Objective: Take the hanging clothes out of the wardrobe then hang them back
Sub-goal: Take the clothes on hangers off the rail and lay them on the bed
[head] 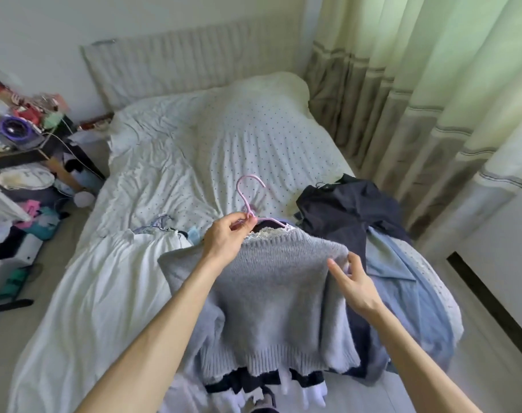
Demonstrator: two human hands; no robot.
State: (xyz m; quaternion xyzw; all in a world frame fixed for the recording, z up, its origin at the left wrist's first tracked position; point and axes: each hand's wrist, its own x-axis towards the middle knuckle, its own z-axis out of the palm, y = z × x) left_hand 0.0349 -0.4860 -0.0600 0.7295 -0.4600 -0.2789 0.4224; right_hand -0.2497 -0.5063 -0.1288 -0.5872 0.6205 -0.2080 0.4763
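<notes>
Two hands are over the near end of the bed (179, 150) on my feed. The left hand (227, 234) pinches the neck of the pink hanger (243, 201) between thumb and fingertips, the hook pointing away toward the headboard (179, 61). A grey sweater (271, 293) sits on that hanger, spread across a heap of clothes at the bed's near right corner. Its ribbed hem reaches the bed's near edge, with dark and white fabric showing below it.

The right hand (353, 281) is at the sweater's right shoulder edge with its fingers fairly straight. I cannot tell whether it pinches the knit or only touches it.

Just beyond that hand lie a dark garment (343, 210) and a blue garment (402, 287), both running to the bed's right edge. The curtain (432, 84) hangs close along that side.

Past the hook, spotted sheet stretches to the headboard. Left of the bed, a strip of floor (66, 228) separates it from a cluttered table (21, 158), with more clutter spilling onto that strip.
</notes>
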